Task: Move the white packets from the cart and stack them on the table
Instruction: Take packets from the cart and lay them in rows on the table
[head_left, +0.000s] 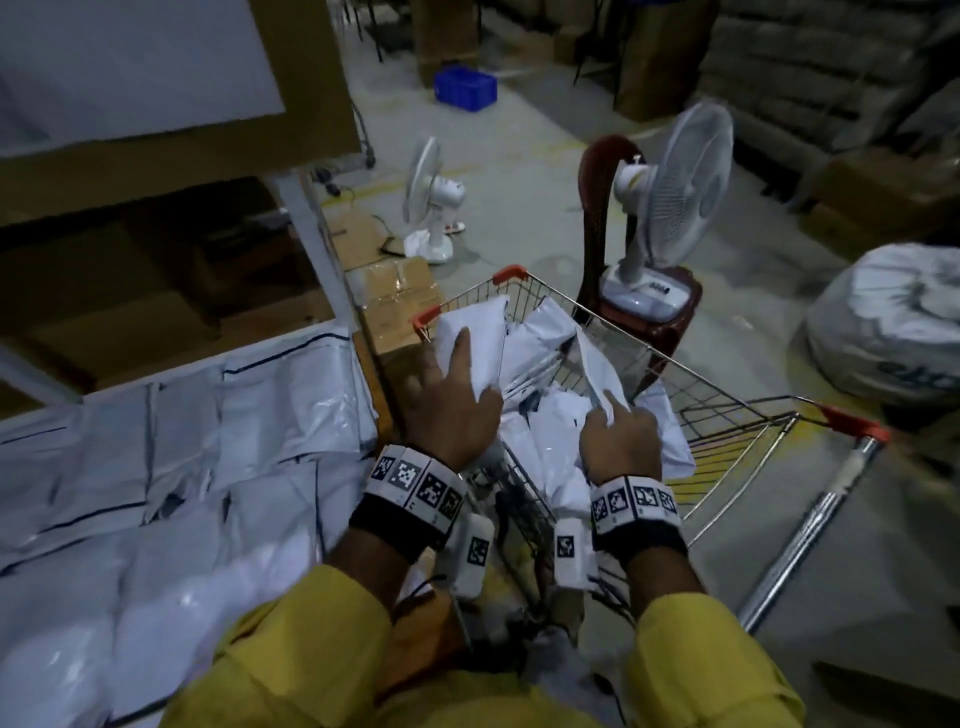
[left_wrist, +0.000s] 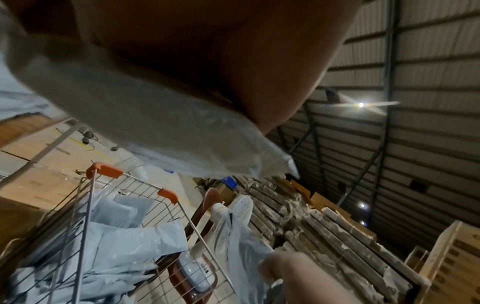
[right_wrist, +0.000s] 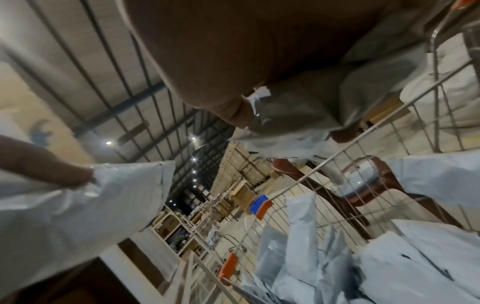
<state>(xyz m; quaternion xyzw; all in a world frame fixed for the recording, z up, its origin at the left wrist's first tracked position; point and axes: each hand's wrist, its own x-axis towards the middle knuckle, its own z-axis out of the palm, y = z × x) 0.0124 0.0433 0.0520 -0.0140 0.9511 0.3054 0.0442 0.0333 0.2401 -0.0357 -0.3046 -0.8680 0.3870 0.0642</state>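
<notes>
- A warehouse room is seen: a corrugated roof with small lights in the wrist views, a bare concrete floor, cardboard cartons stacked around.
- The table (head_left: 311, 343) stands at the left, just beside the cart; its top is covered with white packets (head_left: 156, 467) laid flat and overlapping, presumably so that the stack stays low and stable.
- The wire cart (head_left: 727, 410), with orange corner caps, is placed within easy reach, and more white packets lie loosely heaped in its basket.
- A white fan (head_left: 670, 187) is set on a dark red chair (head_left: 602, 171) beyond the cart; a second fan (head_left: 428, 202) stands on the floor, and a blue crate (head_left: 465, 88) farther off.
- One packet (head_left: 478, 332) is held by the left hand (head_left: 449, 410), thumb curled onto it and forefinger stretched along its face, probably to keep the slippery film flat.
- Another packet (head_left: 597, 374) is pinched at its edge by the right hand (head_left: 618, 441), fingers clamped on it, seemingly so that two can be carried across together.
</notes>
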